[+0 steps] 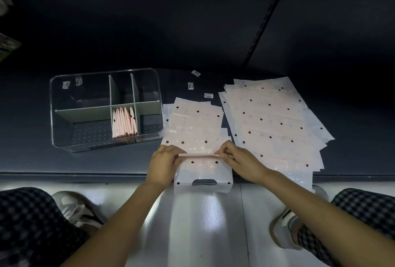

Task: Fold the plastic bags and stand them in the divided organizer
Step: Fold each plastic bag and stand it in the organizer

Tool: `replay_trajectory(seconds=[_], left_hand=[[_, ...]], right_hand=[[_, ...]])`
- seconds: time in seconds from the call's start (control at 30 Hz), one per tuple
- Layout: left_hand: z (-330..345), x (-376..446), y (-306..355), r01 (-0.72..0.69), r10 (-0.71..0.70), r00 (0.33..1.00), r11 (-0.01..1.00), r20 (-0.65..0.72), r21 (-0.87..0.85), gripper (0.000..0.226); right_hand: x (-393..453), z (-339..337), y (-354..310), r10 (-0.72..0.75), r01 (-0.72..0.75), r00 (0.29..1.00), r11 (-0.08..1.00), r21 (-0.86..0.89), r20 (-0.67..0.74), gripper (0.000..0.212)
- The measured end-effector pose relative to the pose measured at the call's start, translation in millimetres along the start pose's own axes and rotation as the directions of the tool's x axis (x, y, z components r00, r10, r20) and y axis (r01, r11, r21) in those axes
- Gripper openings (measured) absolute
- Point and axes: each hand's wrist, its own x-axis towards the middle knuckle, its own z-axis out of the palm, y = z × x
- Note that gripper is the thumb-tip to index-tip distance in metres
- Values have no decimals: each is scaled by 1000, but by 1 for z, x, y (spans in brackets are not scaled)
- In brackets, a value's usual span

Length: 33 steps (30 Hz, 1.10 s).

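Both hands, left hand (pixel 163 161) and right hand (pixel 239 160), pinch a fold in the dotted bag (pixel 198 130) at centre frame, between the organizer (pixel 64 138) left and the bag stack (pixel 275 121) right.

Both forearms are bare from elbow to wrist, with no sleeve, watch or ring showing on the left hand (pixel 164 163) or the right hand (pixel 243 163). Dark trousers in a small black-and-grey check cover the left leg (pixel 32 228) at 8 o'clock and the right leg (pixel 363 209) at 4 o'clock. Each foot wears a pale grey-white sneaker with dark stripes: the left sneaker (pixel 77 210) and the right sneaker (pixel 284 230).
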Motion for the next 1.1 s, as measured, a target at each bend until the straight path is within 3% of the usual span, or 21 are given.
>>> replay_trajectory(seconds=[0.1,0.17,0.27,0.3,0.37,0.43,0.5,0.57,0.67,0.73,0.83,0.93,0.97,1.03,1.1], left_hand=[[0,9,0,136,-135,991,989,23,-64,11],[0,15,2,223,-220,975,970,44,-95,22],[0,20,4,305,-301,952,943,44,-133,35],[1,22,5,315,-313,949,938,40,-145,32],[0,23,9,337,-336,941,927,34,-165,11],[1,21,16,340,-341,940,933,11,-117,26],[5,15,24,256,-249,961,966,-120,42,47],[11,9,37,89,-55,982,980,-182,180,56],[29,3,44,-203,170,978,919,125,338,67],[40,1,34,-256,138,951,856,277,449,76],[45,-2,19,-244,60,937,816,344,524,78],[46,-2,18,-258,50,931,791,361,555,79],[47,-1,19,-255,47,932,787,358,561,80],[47,-1,20,-252,38,932,784,361,567,79],[46,-1,20,-272,40,923,770,382,577,77]], right_hand=[[6,-7,7,85,-72,994,982,174,-71,24],[12,-10,12,153,-115,979,960,255,-136,31],[23,-12,16,259,-180,950,911,372,-175,22],[27,-11,16,287,-199,937,906,373,-197,18],[35,-9,16,322,-245,909,926,288,-264,38],[41,-8,13,355,-309,891,931,195,-284,44],[45,-6,11,372,-343,882,927,150,-288,43],[47,-6,11,387,-361,874,922,142,-293,41],[49,-4,10,404,-376,867,914,149,-292,33],[49,-4,10,412,-385,867,911,149,-279,23],[44,-1,7,436,-405,841,900,161,-321,19],[32,17,-5,248,-320,775,947,-21,-581,32],[30,25,-12,136,-236,802,967,-98,-582,37],[30,44,-25,-84,-34,929,951,-308,-361,48],[32,60,-27,-174,103,977,886,-452,-120,53]])
